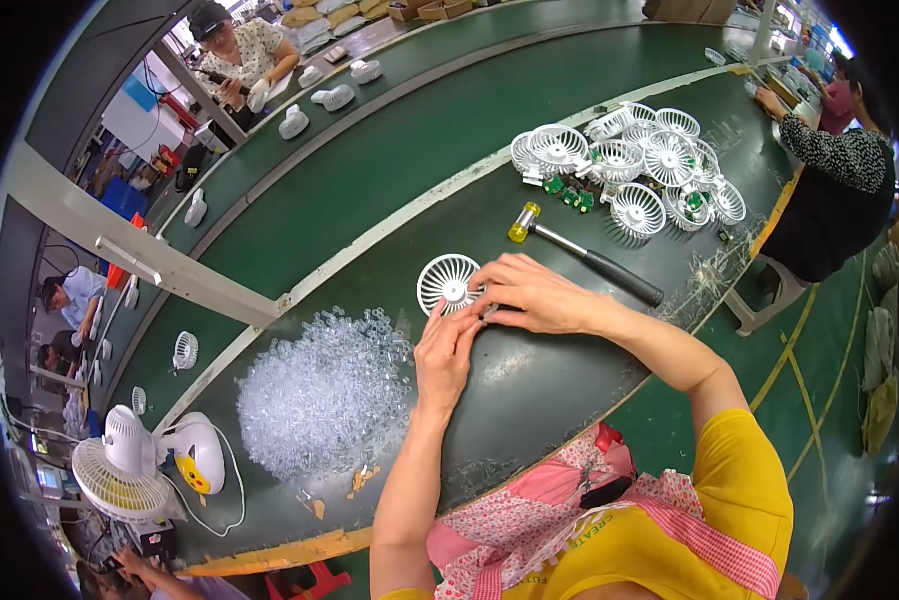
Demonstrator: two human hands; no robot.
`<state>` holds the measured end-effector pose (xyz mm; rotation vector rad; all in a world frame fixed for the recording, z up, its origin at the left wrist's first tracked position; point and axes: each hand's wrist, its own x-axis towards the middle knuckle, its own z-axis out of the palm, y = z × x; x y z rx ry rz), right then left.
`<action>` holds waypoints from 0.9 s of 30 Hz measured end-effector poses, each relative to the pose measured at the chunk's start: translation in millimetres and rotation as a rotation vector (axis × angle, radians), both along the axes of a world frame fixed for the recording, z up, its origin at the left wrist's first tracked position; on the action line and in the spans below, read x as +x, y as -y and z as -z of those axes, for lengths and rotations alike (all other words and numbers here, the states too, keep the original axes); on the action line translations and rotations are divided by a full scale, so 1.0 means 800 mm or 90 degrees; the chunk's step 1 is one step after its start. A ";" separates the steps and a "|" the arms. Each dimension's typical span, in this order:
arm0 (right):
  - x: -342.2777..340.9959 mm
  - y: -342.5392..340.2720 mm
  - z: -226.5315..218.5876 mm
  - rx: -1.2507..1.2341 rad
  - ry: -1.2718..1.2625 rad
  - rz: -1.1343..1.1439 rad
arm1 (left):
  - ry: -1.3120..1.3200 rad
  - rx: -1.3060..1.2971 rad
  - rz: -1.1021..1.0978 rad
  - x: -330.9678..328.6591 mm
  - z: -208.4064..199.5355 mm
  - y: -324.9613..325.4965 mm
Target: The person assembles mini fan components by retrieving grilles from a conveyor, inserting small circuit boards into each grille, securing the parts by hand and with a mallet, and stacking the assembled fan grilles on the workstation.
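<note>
A round white fan housing (450, 278) with radial slats lies on the dark worktable in front of me. My left hand (444, 358) closes on its lower edge, fingertips at the rim. My right hand (540, 297) is curled over its right side, fingers bent and pinched near the left fingertips. What sits between the two hands' fingertips is mostly hidden. Beyond my right hand lies a hammer with a yellow head (524, 223) and a black handle (625, 279). To the left of my left hand is a large heap of small clear plastic pieces (320, 395).
At the back right is a pile of white fan housings (638, 160) with several green circuit boards (570, 195). A white desk fan (125, 465) stands at the left end. Beyond a pale rail runs a green conveyor (390, 160) carrying white parts. Co-workers sit around.
</note>
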<state>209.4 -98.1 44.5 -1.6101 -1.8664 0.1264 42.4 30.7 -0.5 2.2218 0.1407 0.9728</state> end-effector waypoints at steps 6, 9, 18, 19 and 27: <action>0.014 -0.003 0.034 0.055 0.226 -0.005 | -0.095 0.190 -0.006 -0.001 -0.013 0.011; 0.012 -0.009 0.022 0.094 0.293 -0.013 | -0.120 0.214 -0.042 0.001 -0.003 0.002; 0.009 -0.008 0.011 0.032 -0.024 -0.079 | -0.117 -0.091 -0.089 -0.007 0.002 0.016; 0.006 -0.007 0.011 0.029 -0.032 -0.083 | -0.114 -0.089 -0.090 -0.009 0.008 0.013; 0.008 -0.009 0.020 -0.011 -0.042 -0.083 | -0.158 -0.638 0.099 -0.008 -0.002 -0.003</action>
